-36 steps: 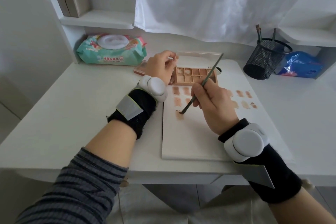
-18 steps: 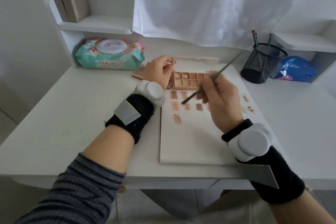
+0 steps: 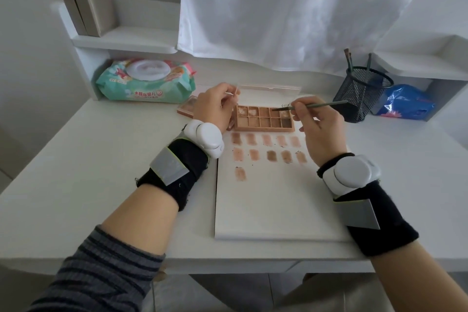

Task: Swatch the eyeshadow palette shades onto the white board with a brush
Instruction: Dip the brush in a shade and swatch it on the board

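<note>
Head view: our right hand (image 3: 320, 132) pinches the brush (image 3: 310, 105), tip over the palette's (image 3: 264, 119) upper-right pans. Our left hand (image 3: 215, 106) grips the palette's left edge (fingers curled). Swatches (image 3: 266, 149) mark the board (image 3: 273, 205) on the table (image 3: 101, 159).

White desk (image 3: 88, 172) bears white board (image 3: 273, 210), palette (image 3: 263, 121), wipes (image 3: 145, 83), mesh cup (image 3: 359, 95).

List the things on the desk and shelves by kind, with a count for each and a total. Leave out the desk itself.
Palette: 1
Brush in hand: 1
Brushes in cup: 3
Mesh cup: 1
White board: 1
Wipes pack: 1
Blue bag: 1
Boxes on shelf: 2
Total: 11
</note>
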